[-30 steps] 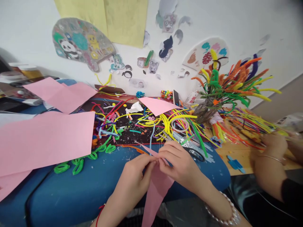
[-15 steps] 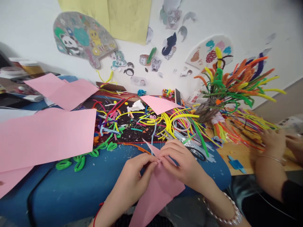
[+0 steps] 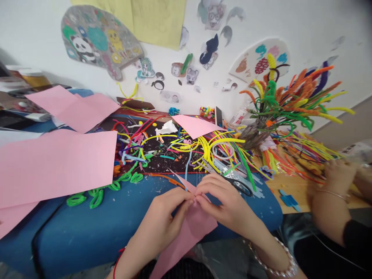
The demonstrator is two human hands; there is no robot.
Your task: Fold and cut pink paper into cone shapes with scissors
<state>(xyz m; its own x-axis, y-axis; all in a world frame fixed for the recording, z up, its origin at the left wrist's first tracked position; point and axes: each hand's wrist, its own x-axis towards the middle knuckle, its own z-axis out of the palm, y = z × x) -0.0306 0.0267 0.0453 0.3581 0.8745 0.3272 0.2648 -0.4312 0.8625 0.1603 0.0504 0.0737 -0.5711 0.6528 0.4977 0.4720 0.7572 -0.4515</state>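
Observation:
Between my two hands is a sheet of pink paper [image 3: 186, 240], pinched together at its middle. One narrow corner sticks up past my fingertips, and the wide part hangs down toward my lap. My left hand [image 3: 171, 211] grips the gathered fold with thumb and forefinger. Right beside it, my right hand [image 3: 222, 197] pinches the same fold, fingertips nearly touching those of the left. The exact crease is hidden by the fingers. Just beyond my right hand lies a pair of scissors [image 3: 240, 187] with black handles.
Pink sheets [image 3: 58, 166] cover the left side. Green looped pipe cleaners [image 3: 97, 198] lie on the blue surface [image 3: 116, 228]. Loose pipe cleaners [image 3: 207, 149] heap on a dark board behind. A pipe-cleaner bunch [image 3: 270, 108] stands right, near another person's hands [image 3: 338, 174].
The pink sheet has turned slightly, its lower part swinging left and narrowing on the right. Both hands keep their pinch in nearly the same place. The view has shifted a little.

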